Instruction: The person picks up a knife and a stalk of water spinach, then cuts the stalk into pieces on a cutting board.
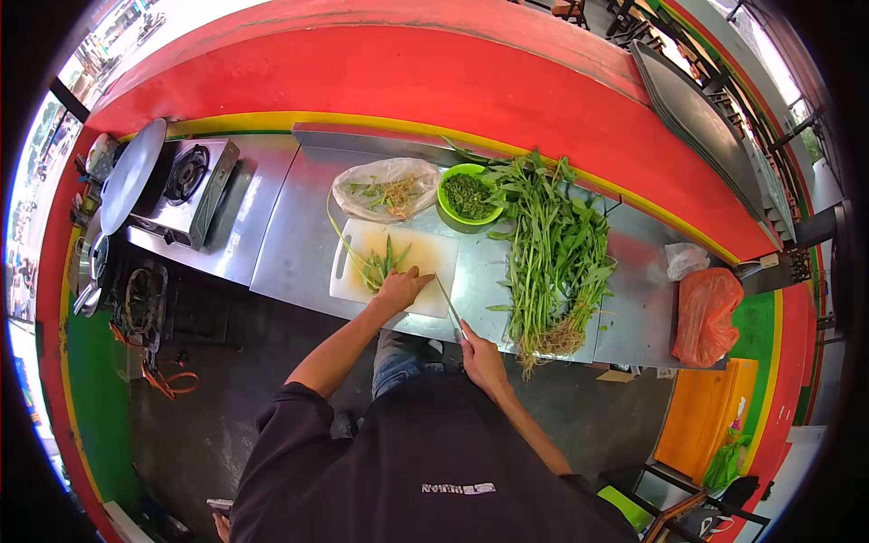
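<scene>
My left hand (405, 288) is closed over a small bunch of leafy greens (378, 262) on the white cutting board (438, 253). Leaves stick out from the hand towards the board's left side. My right hand (482, 355) grips a knife (448, 297) by its handle, the blade pointing up and left over the board's right edge. Behind the board lie a clear plastic bag (351, 201) with roots and trimmings on it and a green bowl (444, 204) filled with chopped greens (468, 194). A large heap of long-stemmed greens (548, 244) with roots lies to the right.
A gas stove (213, 185) and a large round metal lid or pan (134, 176) stand at the left. An orange plastic bag (706, 317) and a whitish bag (686, 261) sit at the counter's right end. A red wall (407, 77) borders the steel counter (294, 244).
</scene>
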Demonstrator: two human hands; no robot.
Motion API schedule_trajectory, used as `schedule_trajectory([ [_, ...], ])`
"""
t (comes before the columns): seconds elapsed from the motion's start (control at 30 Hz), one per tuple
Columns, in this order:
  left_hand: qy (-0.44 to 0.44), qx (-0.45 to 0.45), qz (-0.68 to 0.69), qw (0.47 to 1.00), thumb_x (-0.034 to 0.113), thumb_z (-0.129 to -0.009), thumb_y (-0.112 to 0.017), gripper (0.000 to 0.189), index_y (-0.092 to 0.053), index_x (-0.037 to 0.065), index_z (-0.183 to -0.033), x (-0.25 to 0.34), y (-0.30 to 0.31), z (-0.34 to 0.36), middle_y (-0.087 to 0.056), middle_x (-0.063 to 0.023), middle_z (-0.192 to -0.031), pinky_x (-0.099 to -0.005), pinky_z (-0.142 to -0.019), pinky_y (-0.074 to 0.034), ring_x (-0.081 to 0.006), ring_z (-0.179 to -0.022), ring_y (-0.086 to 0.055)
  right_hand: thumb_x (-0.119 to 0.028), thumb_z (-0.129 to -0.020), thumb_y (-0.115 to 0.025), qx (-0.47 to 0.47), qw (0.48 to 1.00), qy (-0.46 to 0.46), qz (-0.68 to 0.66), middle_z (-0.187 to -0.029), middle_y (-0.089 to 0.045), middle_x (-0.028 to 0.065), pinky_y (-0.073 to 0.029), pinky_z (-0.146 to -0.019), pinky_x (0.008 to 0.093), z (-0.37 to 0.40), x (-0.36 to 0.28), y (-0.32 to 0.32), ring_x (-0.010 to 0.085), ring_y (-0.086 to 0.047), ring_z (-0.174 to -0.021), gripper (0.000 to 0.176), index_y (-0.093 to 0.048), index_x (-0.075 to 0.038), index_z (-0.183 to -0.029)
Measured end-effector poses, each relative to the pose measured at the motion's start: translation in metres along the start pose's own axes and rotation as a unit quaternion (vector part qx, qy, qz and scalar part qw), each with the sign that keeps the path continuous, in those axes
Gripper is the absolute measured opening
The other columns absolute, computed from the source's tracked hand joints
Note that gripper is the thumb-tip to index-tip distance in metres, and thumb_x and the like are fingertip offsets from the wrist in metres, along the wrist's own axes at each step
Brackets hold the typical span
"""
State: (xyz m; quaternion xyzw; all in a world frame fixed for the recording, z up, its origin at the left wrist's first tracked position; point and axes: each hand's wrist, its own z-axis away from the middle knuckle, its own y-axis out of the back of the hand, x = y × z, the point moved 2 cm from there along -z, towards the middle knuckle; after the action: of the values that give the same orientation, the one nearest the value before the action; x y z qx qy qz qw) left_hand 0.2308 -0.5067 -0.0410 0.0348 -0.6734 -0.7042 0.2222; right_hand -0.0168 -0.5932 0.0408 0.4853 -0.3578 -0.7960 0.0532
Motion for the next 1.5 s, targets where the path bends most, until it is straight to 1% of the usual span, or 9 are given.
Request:
schedule_trajectory([
  [0.2,0.003,0.036,0.012,0.999,0.017,-0.095,-0.053,0.037,-0.062,0.026,-0.129,0.002,-0.005,-0.002,-0.063,-0.0053,-0.099,-0.0450,-0.080,-0.045,-0.0246,-0.084,-0.070,-0.021,-0.099,-0.053,-0.001,1.000,0.009,0.026,-0.086,-0.065,0.0287,-0.051,-0.074,0.0543,-0.001,0.003,-0.002,0.0469,-0.064,-0.081,0.043,-0.055,-0.017,-0.142],
  [0.4,0.012,0.040,0.014,0.999,0.012,-0.091,-0.054,0.042,-0.063,0.026,-0.129,0.001,-0.013,-0.002,-0.064,-0.0037,-0.099,-0.0428,-0.079,-0.044,-0.0225,-0.084,-0.069,-0.021,-0.101,-0.051,-0.007,0.995,0.033,0.097,-0.082,-0.063,0.0272,-0.051,-0.072,0.0555,-0.011,0.010,-0.014,0.0470,-0.064,-0.078,0.047,-0.048,-0.019,-0.147],
  [0.47,0.011,0.051,0.021,0.998,0.012,-0.090,-0.054,0.042,-0.063,0.026,-0.129,0.002,-0.014,-0.002,-0.064,-0.0035,-0.099,-0.0427,-0.079,-0.043,-0.0219,-0.085,-0.069,-0.017,-0.101,-0.052,0.004,0.994,0.042,0.104,-0.082,-0.063,0.0279,-0.051,-0.072,0.0521,-0.020,0.010,-0.017,0.0464,-0.063,-0.077,0.047,-0.049,-0.017,-0.147],
  [0.7,0.014,0.073,0.015,0.997,0.010,-0.089,-0.055,0.041,-0.067,0.026,-0.125,0.005,-0.009,0.003,-0.065,-0.0032,-0.098,-0.0416,-0.081,-0.042,-0.0208,-0.087,-0.068,-0.016,-0.101,-0.052,0.015,0.998,0.052,0.036,-0.087,-0.066,0.0274,-0.051,-0.074,0.0497,-0.024,0.017,-0.017,0.0447,-0.065,-0.079,0.047,-0.049,-0.016,-0.147],
  [0.97,0.015,0.061,0.011,0.998,0.011,-0.090,-0.055,0.041,-0.068,0.028,-0.125,0.006,-0.001,0.002,-0.065,-0.0025,-0.095,-0.0403,-0.079,-0.041,-0.0205,-0.085,-0.068,-0.014,-0.100,-0.054,0.005,0.999,0.046,0.003,-0.085,-0.065,0.0289,-0.050,-0.073,0.0474,-0.007,0.014,-0.010,0.0443,-0.065,-0.079,0.047,-0.049,-0.015,-0.146],
  [1.23,0.007,0.075,0.012,0.997,0.013,-0.091,-0.055,0.037,-0.069,0.027,-0.123,0.005,-0.006,0.001,-0.065,-0.0011,-0.094,-0.0399,-0.078,-0.042,-0.0187,-0.082,-0.068,-0.016,-0.101,-0.053,0.010,0.996,0.056,0.075,-0.080,-0.063,0.0284,-0.049,-0.070,0.0511,-0.014,0.018,-0.017,0.0459,-0.062,-0.074,0.046,-0.049,-0.016,-0.147],
  [1.3,0.003,0.106,0.014,0.994,0.021,-0.094,-0.057,0.028,-0.072,0.026,-0.117,0.005,-0.005,0.001,-0.065,-0.0007,-0.089,-0.0408,-0.073,-0.042,-0.0191,-0.079,-0.067,-0.016,-0.101,-0.053,0.014,0.994,0.056,0.089,-0.080,-0.063,0.0282,-0.049,-0.070,0.0517,-0.022,0.018,-0.020,0.0460,-0.062,-0.073,0.046,-0.049,-0.016,-0.147],
  [1.43,0.010,0.111,0.019,0.994,0.022,-0.094,-0.058,0.026,-0.073,0.025,-0.115,0.003,-0.005,0.001,-0.066,-0.0007,-0.088,-0.0411,-0.074,-0.042,-0.0194,-0.079,-0.067,-0.017,-0.101,-0.052,0.017,0.995,0.070,0.076,-0.081,-0.064,0.0273,-0.050,-0.071,0.0512,-0.027,0.024,-0.025,0.0452,-0.063,-0.074,0.047,-0.048,-0.017,-0.148],
  [1.5,0.007,0.097,0.008,0.995,0.017,-0.093,-0.055,0.030,-0.072,0.027,-0.115,0.002,-0.008,0.001,-0.066,0.0003,-0.091,-0.0410,-0.078,-0.042,-0.0194,-0.080,-0.068,-0.017,-0.101,-0.052,0.024,0.995,0.080,0.055,-0.081,-0.064,0.0273,-0.050,-0.071,0.0507,-0.024,0.026,-0.024,0.0450,-0.063,-0.074,0.046,-0.048,-0.017,-0.147],
])
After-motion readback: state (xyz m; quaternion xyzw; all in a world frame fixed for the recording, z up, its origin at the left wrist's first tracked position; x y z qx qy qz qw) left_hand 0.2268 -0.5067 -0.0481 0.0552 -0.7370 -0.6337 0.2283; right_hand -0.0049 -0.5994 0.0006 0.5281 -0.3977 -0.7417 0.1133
